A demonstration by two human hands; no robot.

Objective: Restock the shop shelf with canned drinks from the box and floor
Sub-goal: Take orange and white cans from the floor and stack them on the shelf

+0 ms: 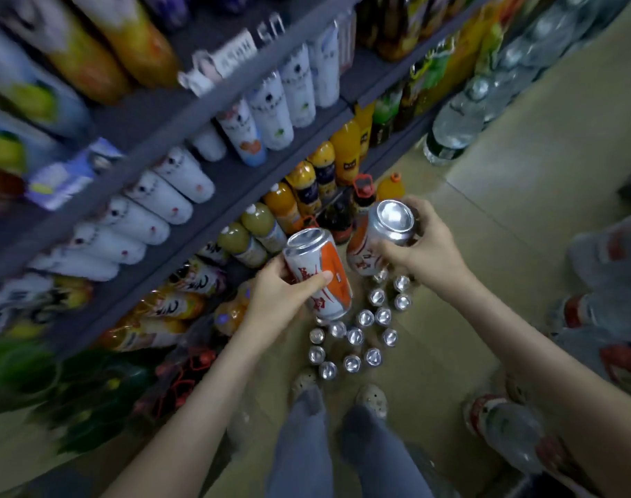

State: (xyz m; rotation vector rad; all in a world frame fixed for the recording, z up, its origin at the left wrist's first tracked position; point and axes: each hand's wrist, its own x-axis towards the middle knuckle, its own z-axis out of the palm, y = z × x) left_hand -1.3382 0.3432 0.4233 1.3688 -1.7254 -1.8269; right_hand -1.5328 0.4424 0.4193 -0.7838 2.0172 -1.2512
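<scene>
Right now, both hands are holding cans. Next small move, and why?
Probably carry both to the shelf and set them down. The left hand grips one orange-and-white can, the right hand a second can, both above the floor cans, so neither can pick more. A free slot is too blurred to tell.

Dim; edges blurred, seemingly warped

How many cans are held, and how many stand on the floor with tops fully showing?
Held cans: 2
Floor cans, tops fully showing: 13
Total: 15
One more floor can looks partly hidden behind a held one.
</scene>
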